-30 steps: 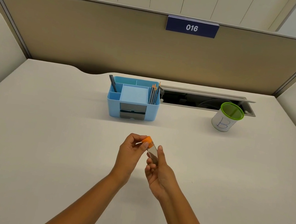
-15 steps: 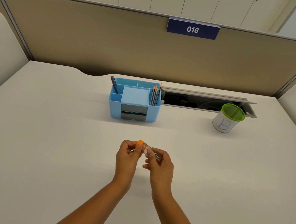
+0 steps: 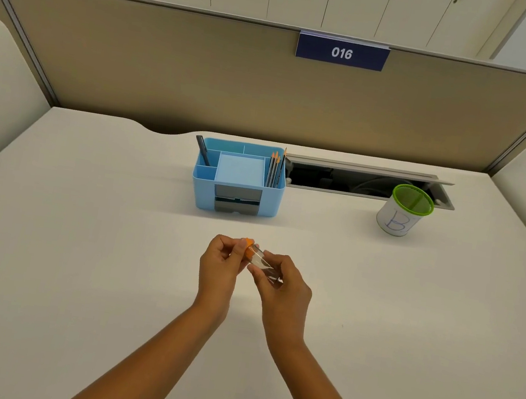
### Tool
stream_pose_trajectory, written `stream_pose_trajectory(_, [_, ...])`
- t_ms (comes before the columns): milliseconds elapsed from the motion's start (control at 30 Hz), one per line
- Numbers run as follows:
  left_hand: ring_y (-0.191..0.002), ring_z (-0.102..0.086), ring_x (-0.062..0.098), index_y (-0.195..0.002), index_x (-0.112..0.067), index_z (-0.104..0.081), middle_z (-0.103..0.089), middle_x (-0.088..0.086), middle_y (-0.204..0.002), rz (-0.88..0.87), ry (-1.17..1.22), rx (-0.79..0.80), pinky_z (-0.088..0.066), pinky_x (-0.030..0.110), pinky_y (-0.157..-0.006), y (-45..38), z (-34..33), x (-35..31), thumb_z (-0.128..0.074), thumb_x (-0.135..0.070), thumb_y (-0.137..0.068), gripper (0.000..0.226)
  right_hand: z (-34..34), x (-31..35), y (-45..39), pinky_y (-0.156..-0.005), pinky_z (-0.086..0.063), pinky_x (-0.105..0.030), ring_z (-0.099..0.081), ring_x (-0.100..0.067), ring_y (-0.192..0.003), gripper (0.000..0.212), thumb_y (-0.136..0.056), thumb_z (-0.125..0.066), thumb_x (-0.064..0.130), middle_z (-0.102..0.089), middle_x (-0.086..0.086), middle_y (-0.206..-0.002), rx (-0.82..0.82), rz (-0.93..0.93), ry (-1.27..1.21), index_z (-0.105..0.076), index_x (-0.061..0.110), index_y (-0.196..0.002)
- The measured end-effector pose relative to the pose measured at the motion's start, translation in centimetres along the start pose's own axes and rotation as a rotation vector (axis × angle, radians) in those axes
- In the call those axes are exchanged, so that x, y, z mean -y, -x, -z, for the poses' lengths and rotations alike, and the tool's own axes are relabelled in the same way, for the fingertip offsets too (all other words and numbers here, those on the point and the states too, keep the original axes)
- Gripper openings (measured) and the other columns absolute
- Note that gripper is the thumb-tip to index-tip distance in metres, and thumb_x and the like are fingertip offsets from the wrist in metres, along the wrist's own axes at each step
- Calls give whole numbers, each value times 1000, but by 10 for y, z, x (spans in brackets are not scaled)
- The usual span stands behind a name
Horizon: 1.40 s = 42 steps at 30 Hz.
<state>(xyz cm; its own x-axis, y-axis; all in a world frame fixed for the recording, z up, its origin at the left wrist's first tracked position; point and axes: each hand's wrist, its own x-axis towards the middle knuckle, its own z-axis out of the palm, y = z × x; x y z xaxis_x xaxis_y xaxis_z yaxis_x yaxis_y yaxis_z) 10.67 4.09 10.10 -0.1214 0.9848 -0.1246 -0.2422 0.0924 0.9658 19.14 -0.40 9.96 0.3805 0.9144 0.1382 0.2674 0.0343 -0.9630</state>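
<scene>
Both hands hold a small clear tube (image 3: 260,259) with an orange cap (image 3: 249,244) above the middle of the white desk (image 3: 73,273). My left hand (image 3: 223,263) pinches the orange cap with fingertips and thumb. My right hand (image 3: 283,284) grips the clear body of the tube, which lies tilted with the cap end up and to the left. The lower end of the tube is hidden by my right fingers.
A blue desk organiser (image 3: 239,178) with pencils (image 3: 275,170) and a dark pen (image 3: 202,150) stands behind the hands. A white cup with a green rim (image 3: 403,210), marked B, stands at the right. An open cable tray (image 3: 360,181) runs along the partition.
The hands have drawn closer together and lowered a little. The tube has tipped from steep to flatter, and my right hand has closed round its body. The camera view shifted slightly.
</scene>
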Motion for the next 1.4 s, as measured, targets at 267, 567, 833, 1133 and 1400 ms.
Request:
stream_pose_trajectory(267, [-100,-64,19,-87,-15,-57,-68,6,-103,-18,58,181,-53,22,-81,0,12,-2,-51,-19,-88,8,4,14,-11,-59,-55,-17,-66,-11,-65,27,-81,-65,36,-70,-4,-81,127,-546,-398,-66,14,-96])
stream_pose_trajectory(567, [-93,-67,14,-87,-13,-55,-69,3,-95,-11,-17,207,-52,15,-70,-5,13,3,-54,-18,-86,5,9,11,-15,-43,-46,-13,-45,-6,-40,33,-87,-58,37,-56,-4,-67,234,-880,-707,-64,8,-101])
stream_pose_trajectory(833, [-89,-68,12,-85,-13,-55,-68,3,-94,-30,-85,240,-52,15,-68,-10,22,-1,-57,-16,-85,4,7,3,-20,-40,-46,-13,-43,-6,-40,32,-87,-58,33,-55,-6,-59,339,-1040,-950,-61,5,-102])
stream_pose_trajectory(1133, [-98,-62,18,-93,-27,-58,-66,5,-104,-14,-132,88,-51,29,-84,-23,40,-15,-63,-23,-81,14,5,17,-53,-62,-55,-17,-61,-14,-79,30,-88,-60,16,-62,-6,-92,284,-624,-424,-58,4,-115])
stream_pose_trajectory(1400, [-88,-61,17,-91,-18,-52,-62,3,-98,-41,-199,-109,-51,24,-76,-52,26,-27,-59,-20,-84,11,-24,26,-84,-86,-55,-31,-66,-19,-85,28,-86,-63,21,-67,-8,-98,69,-411,-117,-62,8,-110])
